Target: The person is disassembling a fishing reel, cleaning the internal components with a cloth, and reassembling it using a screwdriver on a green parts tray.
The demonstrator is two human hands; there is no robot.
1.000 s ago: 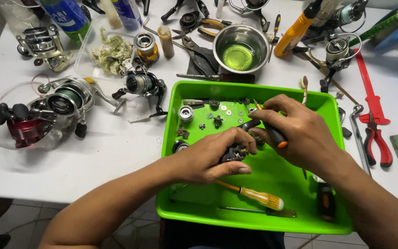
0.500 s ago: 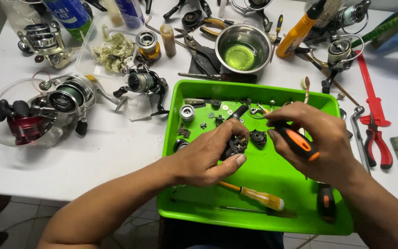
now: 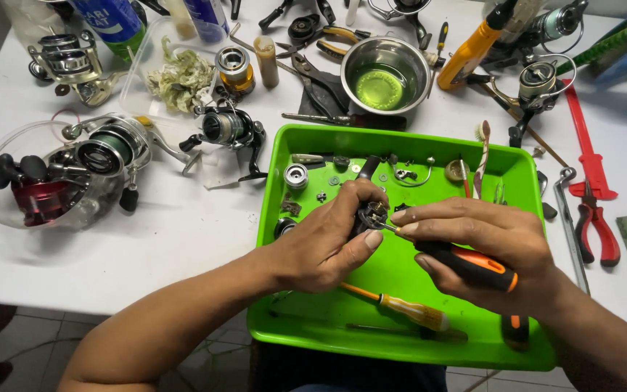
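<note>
green tray [image 3: 313,341], black-orange screwdriver [image 3: 473,265], red pliers [image 3: 595,225]

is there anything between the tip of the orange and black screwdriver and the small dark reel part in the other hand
Nothing visible. The right hand holds the orange and black screwdriver, and its metal tip already meets the small dark reel part pinched in the left hand over the green plastic tray.

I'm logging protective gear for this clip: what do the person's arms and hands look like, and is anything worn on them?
Both are bare: the left hand and right hand carry no gloves, rings or watch, and both forearms show no sleeves as far as the frame reaches. The nails are short.
</note>
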